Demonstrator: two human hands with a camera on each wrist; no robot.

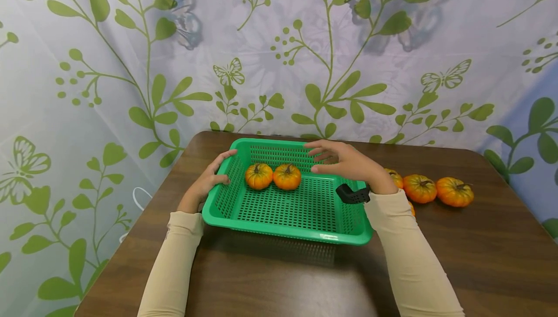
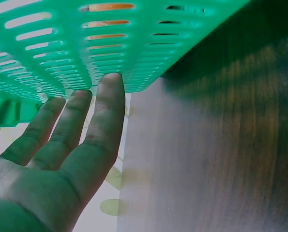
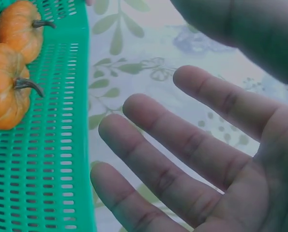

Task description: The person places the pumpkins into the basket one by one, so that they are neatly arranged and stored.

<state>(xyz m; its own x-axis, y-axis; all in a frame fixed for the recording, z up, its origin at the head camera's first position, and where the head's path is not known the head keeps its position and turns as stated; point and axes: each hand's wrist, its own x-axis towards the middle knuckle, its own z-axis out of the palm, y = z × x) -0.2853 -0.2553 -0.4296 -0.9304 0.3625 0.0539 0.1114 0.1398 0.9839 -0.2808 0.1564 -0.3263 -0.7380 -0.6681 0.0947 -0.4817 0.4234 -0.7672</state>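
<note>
Two small orange pumpkins, a left one [image 1: 259,176] and a right one [image 1: 287,177], sit side by side in a green plastic basket [image 1: 283,237]. My left hand [image 1: 208,181] holds the basket's left rim. Its thumb lies over the rim, and in the left wrist view fingers [image 2: 107,116] lie along the outside of the slotted wall. Over the basket's right end hovers my right hand [image 1: 344,162], fingers spread and palm empty. The right wrist view shows these fingers [image 3: 192,145] apart from the basket wall, with both pumpkins beyond.
More pumpkins lie on the brown table [image 1: 479,259] to the right, including a middle one [image 1: 420,188] and a far right one [image 1: 455,192]; my right forearm partly hides others. Behind the table hangs a leaf-patterned curtain [image 1: 270,65]. A white cable [image 1: 138,196] shows beyond the left edge.
</note>
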